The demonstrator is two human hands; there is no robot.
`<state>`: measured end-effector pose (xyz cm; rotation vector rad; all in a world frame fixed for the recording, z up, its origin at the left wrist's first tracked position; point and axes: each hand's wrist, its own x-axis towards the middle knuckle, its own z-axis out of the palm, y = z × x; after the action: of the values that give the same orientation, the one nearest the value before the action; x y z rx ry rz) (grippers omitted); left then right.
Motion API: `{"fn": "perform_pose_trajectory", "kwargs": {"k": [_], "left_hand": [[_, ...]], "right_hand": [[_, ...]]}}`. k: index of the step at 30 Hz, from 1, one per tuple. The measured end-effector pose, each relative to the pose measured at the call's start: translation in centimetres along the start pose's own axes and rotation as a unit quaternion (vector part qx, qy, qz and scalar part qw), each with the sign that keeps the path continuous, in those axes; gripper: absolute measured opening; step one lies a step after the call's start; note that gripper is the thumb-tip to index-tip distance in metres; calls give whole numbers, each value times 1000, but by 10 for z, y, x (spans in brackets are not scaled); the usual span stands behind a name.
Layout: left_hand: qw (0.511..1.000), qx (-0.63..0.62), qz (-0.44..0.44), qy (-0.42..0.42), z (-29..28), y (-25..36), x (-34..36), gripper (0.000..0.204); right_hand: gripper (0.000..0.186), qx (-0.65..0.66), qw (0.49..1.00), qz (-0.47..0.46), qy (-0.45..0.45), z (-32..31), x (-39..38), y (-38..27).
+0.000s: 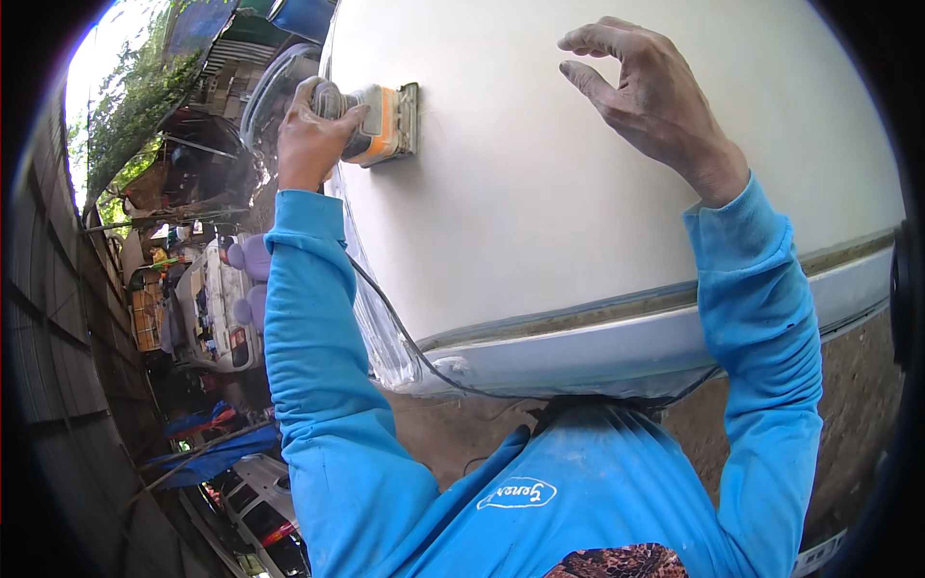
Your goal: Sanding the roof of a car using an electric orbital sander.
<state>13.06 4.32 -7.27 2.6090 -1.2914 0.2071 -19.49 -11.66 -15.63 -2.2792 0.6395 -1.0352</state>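
My left hand (pixel 310 140) grips a dusty grey and orange power sander (pixel 381 127) resting on the pale, flat vehicle panel (pixel 540 212) near its left edge. A dark cord (pixel 405 332) runs from beside my left sleeve down along the lower edge. My right hand (pixel 641 111) hovers over the right part of the panel, fingers apart and slightly curled, holding nothing. Clear plastic sheeting (pixel 385 347) covers the panel's lower left corner, and a narrow trim channel (pixel 588 308) follows the near edge.
At left are a corrugated wall (pixel 48 337), a light vehicle body (pixel 222 318) piled with items, purple seats (pixel 251 270), blue tarps (pixel 217 448) and another vehicle (pixel 255 511). Beneath the panel's near edge shows dirt ground (pixel 858 385). A blue barrel (pixel 303 17) stands at top left.
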Motion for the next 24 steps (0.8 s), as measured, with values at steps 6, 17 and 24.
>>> {"fn": "perform_pose_trajectory", "kwargs": {"k": [6, 17, 24], "left_hand": [[999, -10, -52, 2, -8, -40, -27, 72], [994, -101, -49, -2, -27, -34, -167, 68], [984, -103, 142, 30, -19, 10, -126, 68]], "right_hand": [[22, -19, 999, -31, 16, -3, 3, 4], [24, -8, 1000, -21, -1, 4, 0, 4], [26, -8, 1000, -3, -20, 2, -1, -2]]}}
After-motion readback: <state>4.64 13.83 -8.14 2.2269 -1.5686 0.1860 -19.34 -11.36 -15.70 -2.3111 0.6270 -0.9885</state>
